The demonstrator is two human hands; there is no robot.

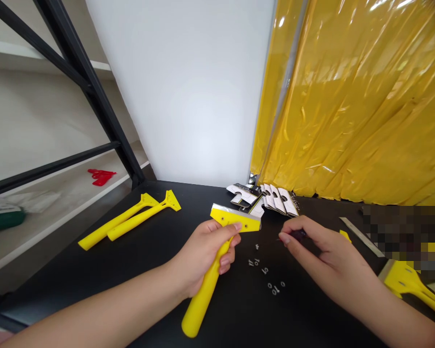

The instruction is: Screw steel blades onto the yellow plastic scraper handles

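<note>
Gripping a yellow scraper [206, 290] in the left hand [203, 256], with the fingers [224, 261] curled round the handle and the thumb [237, 226] pressed on the wide head. Steel blade edge [235, 210] facing away, butt of the handle angled down and toward the near side of the black bench [239, 309].

Pinching a small dark item [297, 234] between thumb and forefinger of the right hand [329, 256], the other fingers loosely bent. Item too small and shadowed to name, its thin tip pointing toward the scraper head, well above the bench.

Just below the head, small metal screws [264, 270] scattered on the bench between the hands. Beyond the head, a row of carded blade packs [275, 199] near the back edge. Two loose yellow handles [130, 220] lying side by side to the left. To the right, another yellow scraper part [406, 285], a small yellow piece [345, 235] and a steel strip [362, 237], partly beside a pixelated patch [402, 237].

Past the bench, a yellow plastic curtain [348, 96] and a white wall [181, 87]. To the left, a black-framed shelf [83, 82] carrying a red item [101, 176] and a green packet [2, 217].
</note>
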